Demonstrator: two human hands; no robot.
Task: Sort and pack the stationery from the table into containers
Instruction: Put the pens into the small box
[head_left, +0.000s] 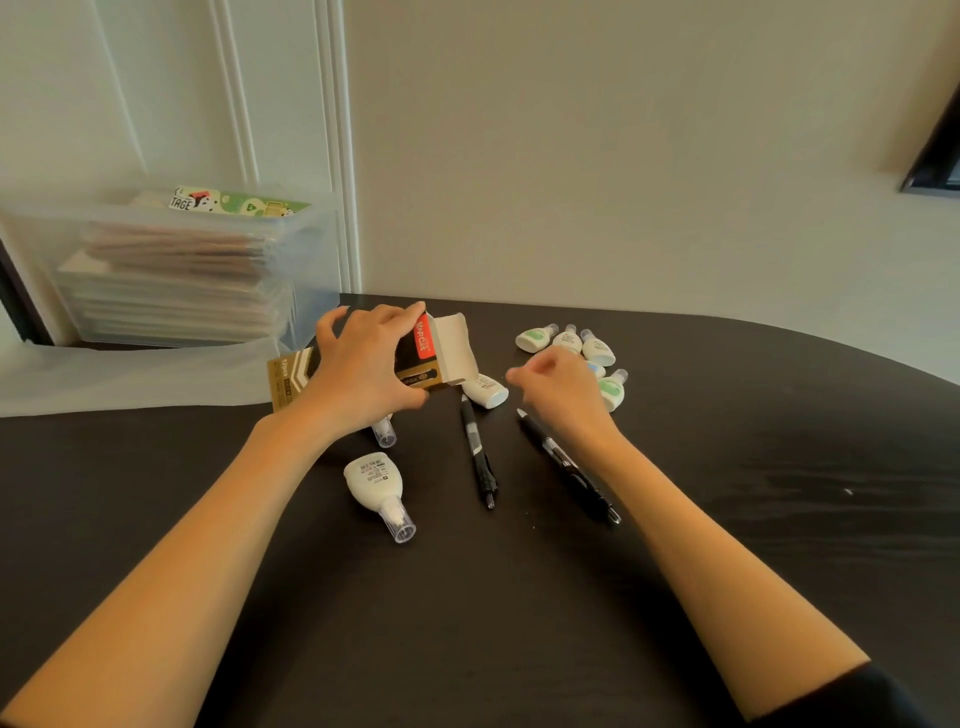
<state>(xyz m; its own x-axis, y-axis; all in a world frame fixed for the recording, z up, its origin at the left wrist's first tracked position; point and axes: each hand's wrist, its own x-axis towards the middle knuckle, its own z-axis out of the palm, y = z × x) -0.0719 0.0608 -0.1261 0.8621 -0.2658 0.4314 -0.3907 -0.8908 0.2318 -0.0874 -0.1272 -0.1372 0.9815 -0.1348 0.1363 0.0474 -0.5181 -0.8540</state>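
The left hand (363, 369) holds a gold, black and red cardboard box (423, 345) above the far part of the dark tabletop (727, 519). Its grip is closed round the box, with the fingers over the top and the thumb along the near edge. The box's long axis runs left to right. Its right end, where a white flap (454, 343) stands open, points right and slightly away, and the gold left end shows past the wrist.

The right hand (563, 392) hovers just right of that open end, over a cluster of small white bottles (597, 349) lying on their sides. Its fingers are loosely curled and blurred, and I cannot tell whether this grip holds anything.

Two black pens lie flat between the forearms. The left pen (479, 452) has its long axis running almost straight from far to near. The right pen (566, 462) slants, its far end toward the left and its near end toward the right, and passes partly under the right wrist. The two do not touch.

A lone white bottle (373, 480) lies beside the left forearm, its clear cap pointing toward the person and a little right. Another bottle (487, 391) lies just below the box's open end, near the far end of the left pen. A clear cap (385, 435) pokes out from under the left hand.

At far left stands a clear plastic bin (306, 249) stacked with flat packets.
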